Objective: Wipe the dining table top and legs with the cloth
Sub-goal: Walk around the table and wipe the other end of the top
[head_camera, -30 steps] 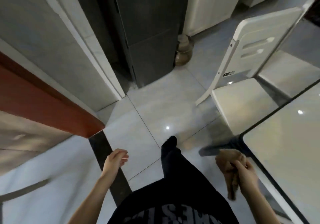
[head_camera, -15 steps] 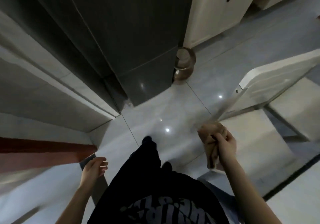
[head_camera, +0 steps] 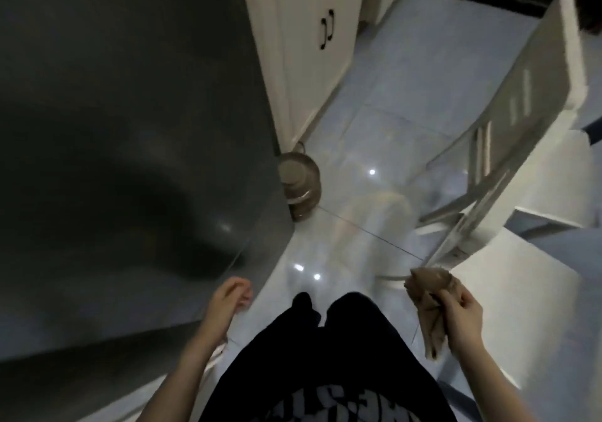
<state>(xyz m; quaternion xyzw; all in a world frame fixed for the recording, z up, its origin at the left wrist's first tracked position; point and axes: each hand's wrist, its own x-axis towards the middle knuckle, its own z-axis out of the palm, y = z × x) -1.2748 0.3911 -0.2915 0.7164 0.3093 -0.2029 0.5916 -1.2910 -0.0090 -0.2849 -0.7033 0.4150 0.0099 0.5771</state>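
Brown cloth (head_camera: pixel 430 307) bunched in your right hand (head_camera: pixel 464 315) — fingers curled round it. Your left hand (head_camera: pixel 228 301) holds nothing, fingers loosely bent — white chair (head_camera: pixel 508 135) just beside cloth.

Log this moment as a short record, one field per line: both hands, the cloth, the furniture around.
left: left hand holds nothing, fingers loosely curled
right: right hand grips the cloth
cloth state: brown, bunched, one end hanging below the hand
ahead right: white chair, blurred
ahead left: dark grey appliance, white cabinet beyond it
floor: pale glossy tiles; brown jar stands at the appliance's corner
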